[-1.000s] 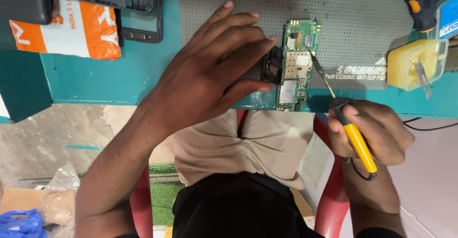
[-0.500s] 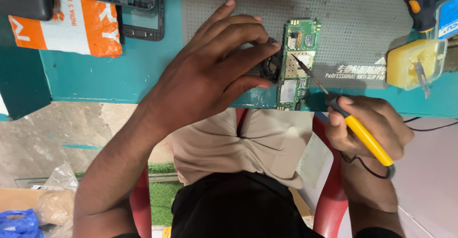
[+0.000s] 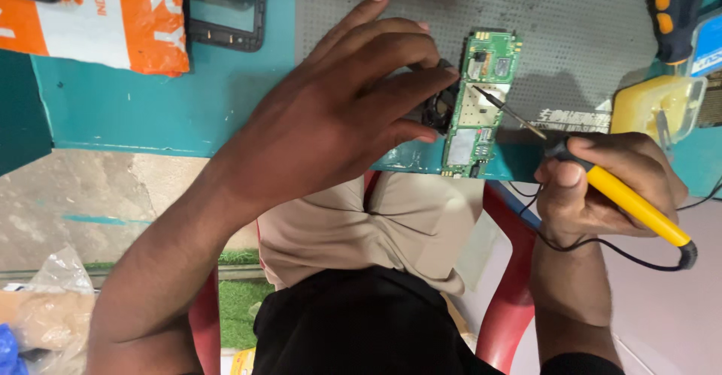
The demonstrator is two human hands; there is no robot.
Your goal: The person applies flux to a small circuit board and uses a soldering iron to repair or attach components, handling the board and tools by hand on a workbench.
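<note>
The left hand [image 3: 338, 112] pinched a small black part against the narrow green circuit board [image 3: 479, 104] while the right hand [image 3: 602, 187] gripped a yellow-handled soldering iron [image 3: 617, 194] touching it.

Bright, even light; sharp focus

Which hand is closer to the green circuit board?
The left. The left hand rests against the green circuit board, its fingers at the left edge. The right hand sits lower right, off the board, holding a yellow soldering iron whose tip reaches it.
</note>
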